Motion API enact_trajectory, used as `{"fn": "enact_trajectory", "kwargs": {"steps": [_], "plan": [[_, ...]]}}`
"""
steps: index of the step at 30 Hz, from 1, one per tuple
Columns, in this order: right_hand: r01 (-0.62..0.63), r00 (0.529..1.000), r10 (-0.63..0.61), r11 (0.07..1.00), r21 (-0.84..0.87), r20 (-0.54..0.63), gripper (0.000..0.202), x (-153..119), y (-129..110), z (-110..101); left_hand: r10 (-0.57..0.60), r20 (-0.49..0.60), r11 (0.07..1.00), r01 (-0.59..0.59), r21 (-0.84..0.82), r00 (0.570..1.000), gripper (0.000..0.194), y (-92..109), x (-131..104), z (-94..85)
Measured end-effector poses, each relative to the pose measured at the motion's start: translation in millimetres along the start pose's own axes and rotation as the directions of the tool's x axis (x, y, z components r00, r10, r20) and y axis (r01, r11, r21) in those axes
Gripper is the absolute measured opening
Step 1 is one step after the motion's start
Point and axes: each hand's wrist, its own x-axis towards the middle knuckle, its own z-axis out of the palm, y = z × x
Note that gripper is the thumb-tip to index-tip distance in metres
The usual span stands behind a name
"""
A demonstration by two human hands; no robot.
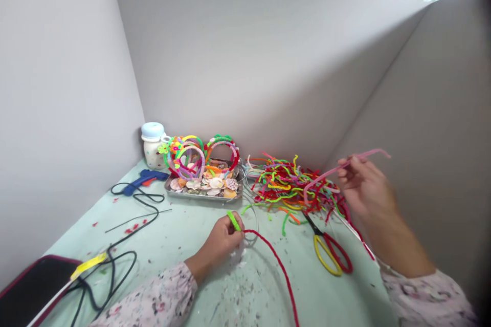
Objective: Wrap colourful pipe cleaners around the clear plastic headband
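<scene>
My left hand (221,237) is pinched closed low over the table, near the tray. A short green pipe cleaner (233,220) sticks up from its fingers, and a long red pipe cleaner (278,258) curves from the fingertips toward the front edge. A thin wire loop (258,222) lies just beyond that hand; whether the fingers touch it I cannot tell. My right hand (362,183) is raised at the right, its fingers closed on a bent pink pipe cleaner (326,173). Behind and left of it spreads a tangled pile of colourful pipe cleaners (282,183).
Scissors (326,250) with red and yellow handles lie below the pile. Wrapped hoops (192,160) stand in a metal tray (203,197) of shells. Left are a lidded jar (153,145), blue glue gun (141,181), black cord (148,219) and dark device (40,286). Grey panels (245,61) enclose the table.
</scene>
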Motion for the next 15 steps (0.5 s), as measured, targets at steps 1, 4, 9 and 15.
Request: {"fn": "enact_trajectory", "kwargs": {"steps": [1,4,9,15], "plan": [[0.013,0.999,-0.011,0.999,0.035,-0.043,0.004,7,-8,1,-0.012,-0.009,1.000,0.012,-0.002,1.000,0.008,1,0,0.2],[-0.018,0.987,0.042,0.988,0.150,-0.155,0.011,28,-29,8,-0.053,-0.028,0.999,0.053,0.006,0.998,0.008,2,0,1.1],[-0.085,0.987,0.107,0.980,0.178,-0.117,0.016,59,-45,20,-0.051,-0.017,0.999,0.052,0.008,0.999,0.010,0,0,1.3],[0.222,0.966,-0.251,0.930,-0.292,-0.065,0.004,88,-50,26,-0.080,-0.007,0.997,0.080,0.021,0.997,0.008,1,0,0.4]]}}
